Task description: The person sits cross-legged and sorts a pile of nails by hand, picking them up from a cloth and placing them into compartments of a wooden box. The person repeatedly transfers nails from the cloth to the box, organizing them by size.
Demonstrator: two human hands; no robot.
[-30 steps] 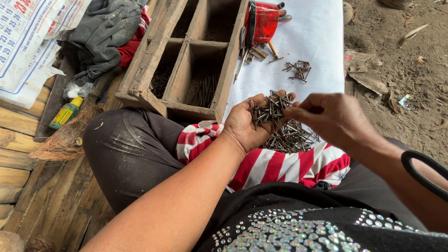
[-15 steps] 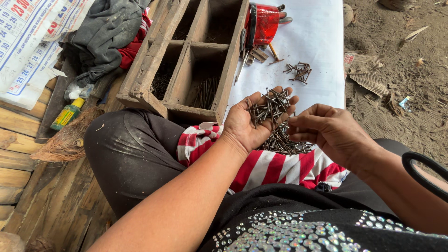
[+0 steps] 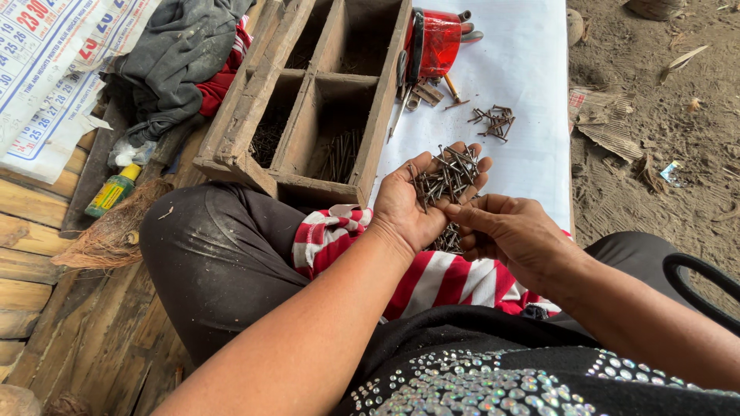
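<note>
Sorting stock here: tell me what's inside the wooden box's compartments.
The wooden box's near-right compartment holds long nails; the near-left holds darker small ones. The far compartments' floors are shadowed, contents unclear.

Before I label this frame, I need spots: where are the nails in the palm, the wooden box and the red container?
nails (image 3: 449,176), head view, middle of the heap.
wooden box (image 3: 379,115), head view, right wall.
red container (image 3: 439,42), head view, its side.

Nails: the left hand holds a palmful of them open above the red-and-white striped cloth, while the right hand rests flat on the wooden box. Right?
Not quite. In the head view the right hand is not on the wooden box; it reaches into the nails on the left hand, above the striped cloth.
</note>
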